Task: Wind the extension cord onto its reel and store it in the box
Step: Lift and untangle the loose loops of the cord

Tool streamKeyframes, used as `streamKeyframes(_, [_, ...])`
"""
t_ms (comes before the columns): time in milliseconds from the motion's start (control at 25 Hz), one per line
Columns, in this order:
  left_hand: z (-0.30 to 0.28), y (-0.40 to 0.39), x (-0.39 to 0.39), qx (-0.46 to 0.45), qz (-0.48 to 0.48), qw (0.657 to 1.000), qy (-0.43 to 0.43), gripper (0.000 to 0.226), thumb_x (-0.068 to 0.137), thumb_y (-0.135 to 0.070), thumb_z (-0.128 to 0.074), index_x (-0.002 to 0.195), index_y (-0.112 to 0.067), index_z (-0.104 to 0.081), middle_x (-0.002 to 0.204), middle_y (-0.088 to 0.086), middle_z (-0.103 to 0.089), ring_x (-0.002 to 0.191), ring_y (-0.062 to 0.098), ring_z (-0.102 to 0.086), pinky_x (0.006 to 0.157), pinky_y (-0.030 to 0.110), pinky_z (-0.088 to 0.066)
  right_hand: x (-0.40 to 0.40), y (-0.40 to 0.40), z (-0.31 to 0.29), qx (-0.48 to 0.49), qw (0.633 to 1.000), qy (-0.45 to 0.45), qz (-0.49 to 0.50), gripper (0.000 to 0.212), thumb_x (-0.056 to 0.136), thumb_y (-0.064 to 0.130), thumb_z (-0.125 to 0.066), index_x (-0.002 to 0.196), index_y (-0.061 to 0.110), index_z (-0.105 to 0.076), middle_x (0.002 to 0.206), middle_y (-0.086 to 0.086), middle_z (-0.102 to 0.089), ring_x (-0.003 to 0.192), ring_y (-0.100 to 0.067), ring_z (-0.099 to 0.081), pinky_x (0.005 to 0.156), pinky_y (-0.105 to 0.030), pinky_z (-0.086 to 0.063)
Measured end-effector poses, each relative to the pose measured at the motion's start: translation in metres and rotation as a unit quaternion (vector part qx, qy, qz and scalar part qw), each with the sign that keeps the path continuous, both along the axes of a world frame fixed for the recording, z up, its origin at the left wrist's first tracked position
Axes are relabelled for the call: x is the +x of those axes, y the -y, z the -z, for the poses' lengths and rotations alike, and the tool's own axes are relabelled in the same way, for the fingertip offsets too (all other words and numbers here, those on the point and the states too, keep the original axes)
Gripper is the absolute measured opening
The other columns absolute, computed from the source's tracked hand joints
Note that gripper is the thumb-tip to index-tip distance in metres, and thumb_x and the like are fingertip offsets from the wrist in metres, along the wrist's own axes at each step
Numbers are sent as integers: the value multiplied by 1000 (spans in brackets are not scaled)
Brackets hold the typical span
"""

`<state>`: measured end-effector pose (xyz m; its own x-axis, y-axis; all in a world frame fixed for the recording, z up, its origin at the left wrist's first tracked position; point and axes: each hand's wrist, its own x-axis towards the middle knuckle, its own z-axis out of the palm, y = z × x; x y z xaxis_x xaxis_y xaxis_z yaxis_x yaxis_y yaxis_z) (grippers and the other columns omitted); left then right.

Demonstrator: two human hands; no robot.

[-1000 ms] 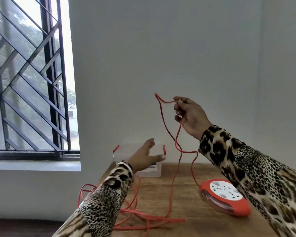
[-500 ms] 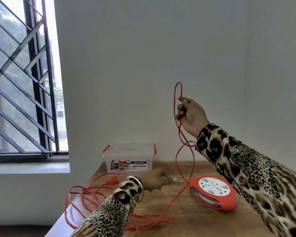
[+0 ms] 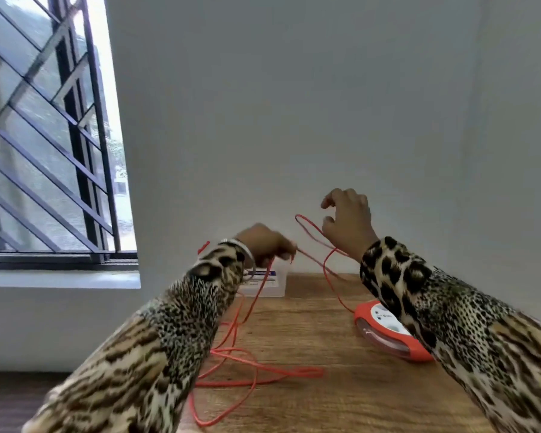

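The orange cord lies in loose loops on the wooden table. My left hand is raised and pinches a strand of it, which hangs down to the table. A loop of cord rises between my hands and runs under my right hand. That hand's thumb and forefinger are apart, and whether its hidden fingers hold the cord I cannot tell. The orange and white reel lies flat on the table at the right, partly behind my right sleeve. The clear box stands by the wall, mostly hidden by my left wrist.
A white wall runs right behind the table. A barred window with a grey sill is at the left. The table's left edge is hidden by my left sleeve, with dark floor below.
My left hand rose from the table and took hold of a strand of cord. My right hand dropped lower and its thumb and forefinger opened. The camera tilted towards the table.
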<state>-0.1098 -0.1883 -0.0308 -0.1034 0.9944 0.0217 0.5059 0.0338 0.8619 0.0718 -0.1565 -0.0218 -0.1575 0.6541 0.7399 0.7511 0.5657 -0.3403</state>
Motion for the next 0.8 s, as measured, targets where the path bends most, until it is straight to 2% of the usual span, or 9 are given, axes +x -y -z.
streamKeyframes(80, [-29,3,-9,17,-20,995,101,12,86,-11,-67,89,0,-71,55,-1,-61,36,8,-40,35,15,-32,-21,14,-3,-25,990,-20,-135,12,74,6,-57,80,13,-65,81,-1,-65,76,-17,-58,66,-25,-44])
streamKeyframes(160, [-51,8,-12,48,-24,974,220,11,90,-5,-61,80,-2,-65,46,-1,-57,31,5,-43,34,13,-39,-44,30,-3,-277,932,0,-236,12,78,16,-63,84,8,-69,83,-8,-70,63,-18,-62,54,-23,-46])
streamKeyframes(240, [-65,15,-10,109,-19,935,336,14,92,-5,-59,78,-4,-62,52,1,-58,38,4,-48,38,13,-45,-62,42,5,-461,838,44,-289,19,86,20,-65,96,5,-65,91,-12,-69,65,-20,-65,59,-27,-54])
streamKeyframes(320, [-68,20,-10,184,-4,898,399,10,92,-11,-62,85,-4,-63,71,5,-60,53,8,-57,47,16,-51,-75,43,11,-462,824,7,-328,15,94,16,-56,94,2,-63,87,-16,-68,67,-20,-67,68,-29,-58])
streamKeyframes(400, [-53,25,-16,204,17,922,329,23,91,-29,-64,98,-7,-62,88,6,-62,69,16,-62,58,25,-55,-79,36,5,-400,839,-117,-349,17,97,11,-50,89,0,-60,79,-18,-67,62,-19,-66,65,-28,-58])
streamKeyframes(480, [-23,31,-25,142,62,977,149,33,90,-45,-61,104,-14,-63,97,3,-68,81,17,-65,69,31,-49,-73,25,-14,-323,836,-267,-354,14,98,7,-47,91,-1,-56,74,-18,-64,53,-16,-64,58,-26,-57])
streamKeyframes(600, [29,32,-48,65,141,987,-39,22,92,-21,-62,107,-5,-66,89,3,-72,83,16,-66,75,34,-48,-50,8,-45,-258,767,-480,-338,13,97,3,-46,86,2,-51,69,-16,-61,48,-15,-64,53,-25,-58])
streamKeyframes(720, [58,33,-72,33,157,981,-110,17,92,3,-55,105,5,-65,90,8,-66,83,15,-60,85,27,-48,-28,-2,-58,-249,737,-550,-304,12,98,5,-46,86,4,-49,74,-15,-60,59,-20,-64,52,-25,-57])
streamKeyframes(800, [58,35,-77,46,130,988,-65,14,93,3,-55,103,5,-64,88,10,-66,78,18,-61,76,25,-51,-20,-9,-52,-276,731,-554,-288,13,99,5,-45,86,3,-49,75,-14,-58,62,-21,-61,53,-26,-58])
